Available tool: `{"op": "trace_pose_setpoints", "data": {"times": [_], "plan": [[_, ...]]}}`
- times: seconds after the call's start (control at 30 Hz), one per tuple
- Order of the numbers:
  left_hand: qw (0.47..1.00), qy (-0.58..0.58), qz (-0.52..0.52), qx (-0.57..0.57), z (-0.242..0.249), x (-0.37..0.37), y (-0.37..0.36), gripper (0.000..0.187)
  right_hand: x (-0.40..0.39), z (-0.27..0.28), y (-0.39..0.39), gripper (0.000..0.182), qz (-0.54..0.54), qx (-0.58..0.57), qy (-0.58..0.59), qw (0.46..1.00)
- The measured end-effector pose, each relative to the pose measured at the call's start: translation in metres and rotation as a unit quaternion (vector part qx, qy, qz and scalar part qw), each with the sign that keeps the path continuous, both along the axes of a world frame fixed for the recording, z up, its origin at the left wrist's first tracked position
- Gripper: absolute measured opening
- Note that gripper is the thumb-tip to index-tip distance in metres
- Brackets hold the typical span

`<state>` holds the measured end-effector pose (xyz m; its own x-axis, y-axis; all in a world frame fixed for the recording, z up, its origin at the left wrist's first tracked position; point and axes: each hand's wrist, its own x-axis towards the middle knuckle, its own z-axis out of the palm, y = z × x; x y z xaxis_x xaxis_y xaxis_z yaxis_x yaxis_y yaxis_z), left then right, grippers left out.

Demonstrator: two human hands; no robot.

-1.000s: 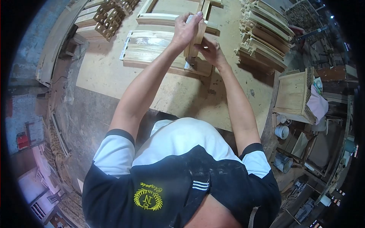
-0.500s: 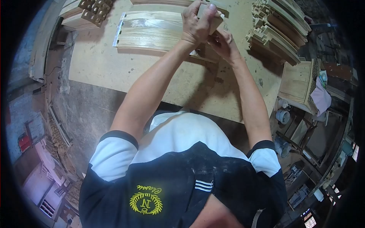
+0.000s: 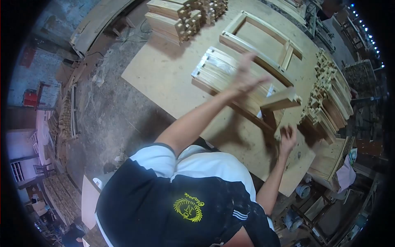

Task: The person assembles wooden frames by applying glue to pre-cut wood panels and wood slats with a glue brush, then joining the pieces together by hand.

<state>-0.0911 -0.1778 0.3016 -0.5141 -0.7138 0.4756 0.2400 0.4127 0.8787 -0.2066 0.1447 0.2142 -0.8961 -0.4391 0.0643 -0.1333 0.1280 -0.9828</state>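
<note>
My left hand (image 3: 247, 78), blurred, has its fingers spread and holds nothing; it is over the slatted wooden panel (image 3: 218, 68). A wooden piece (image 3: 282, 99) with a notched end sticks up at the panel's right end, not touched by either hand. My right hand (image 3: 288, 139) is below and to the right of that piece, with its fingers bent and somewhat apart and nothing visible in them. The panel lies on the pale board table (image 3: 164, 88).
Beyond the panel lies a rectangular wooden frame (image 3: 234, 41). Stacked wooden parts stand at the back left (image 3: 164, 20), and curved ones are piled at the right (image 3: 333, 105). A small wooden cabinet (image 3: 329, 158) stands by the table's right corner.
Both hands have come off the wooden piece. My left hand is now over the panel, my right hand lower and to the right. The view has turned, showing the whole frame.
</note>
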Motion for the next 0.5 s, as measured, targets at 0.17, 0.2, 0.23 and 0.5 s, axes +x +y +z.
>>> {"op": "trace_pose_setpoints", "data": {"times": [0.17, 0.2, 0.23, 0.5], "plan": [[0.915, -0.107, 0.38, 0.081, -0.004, 0.108, -0.223, 0.1, 0.072, -0.003, 0.047, 0.03, -0.104, 0.06, -0.048, 0.992], [0.868, -0.145, 0.474, 0.043, -0.018, 0.114, -0.262, 0.101, 0.079, -0.005, 0.043, 0.028, -0.108, 0.049, -0.052, 0.992], [0.866, -0.158, 0.474, 0.03, -0.026, 0.117, -0.289, 0.101, 0.087, -0.007, 0.038, 0.027, -0.117, 0.041, -0.057, 0.991], [0.944, -0.004, 0.27, 0.188, -0.062, 0.187, -0.39, 0.076, 0.126, 0.027, -0.108, 0.022, -0.044, 0.009, -0.018, 0.999]]}}
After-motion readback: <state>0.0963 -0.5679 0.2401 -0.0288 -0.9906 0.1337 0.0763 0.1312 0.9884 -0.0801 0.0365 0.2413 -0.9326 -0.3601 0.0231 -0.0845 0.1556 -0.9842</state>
